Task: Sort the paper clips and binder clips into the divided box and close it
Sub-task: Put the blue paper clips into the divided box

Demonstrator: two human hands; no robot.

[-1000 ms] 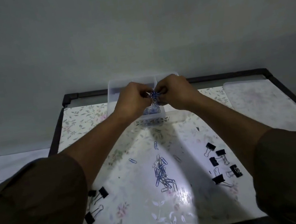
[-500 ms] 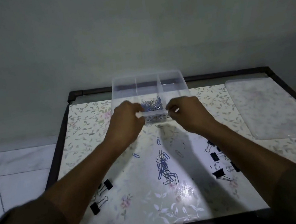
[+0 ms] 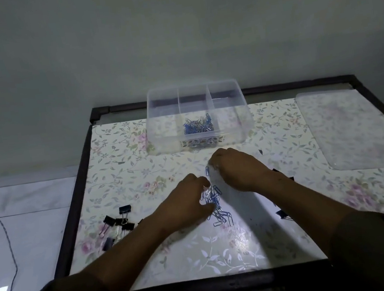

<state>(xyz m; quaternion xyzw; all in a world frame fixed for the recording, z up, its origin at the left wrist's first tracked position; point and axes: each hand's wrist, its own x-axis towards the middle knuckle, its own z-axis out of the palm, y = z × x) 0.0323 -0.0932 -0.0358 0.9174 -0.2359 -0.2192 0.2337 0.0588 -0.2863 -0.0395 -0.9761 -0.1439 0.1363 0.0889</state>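
With my left hand [image 3: 189, 204] and right hand [image 3: 236, 171] curled over the loose paper clips [image 3: 216, 205] mid-desk, grip unclear, I'd pinch a small bunch cleanly and carry it to the divided box's [image 3: 244, 123] middle compartment at the far edge.

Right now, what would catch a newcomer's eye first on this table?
Two bare hands meet at the table's centre over a loose pile of blue paper clips, the left hand and right hand both reaching into it. Behind them at the far edge stands a clear divided box, open, with paper clips in its middle compartment. Black binder clips lie scattered at the left.
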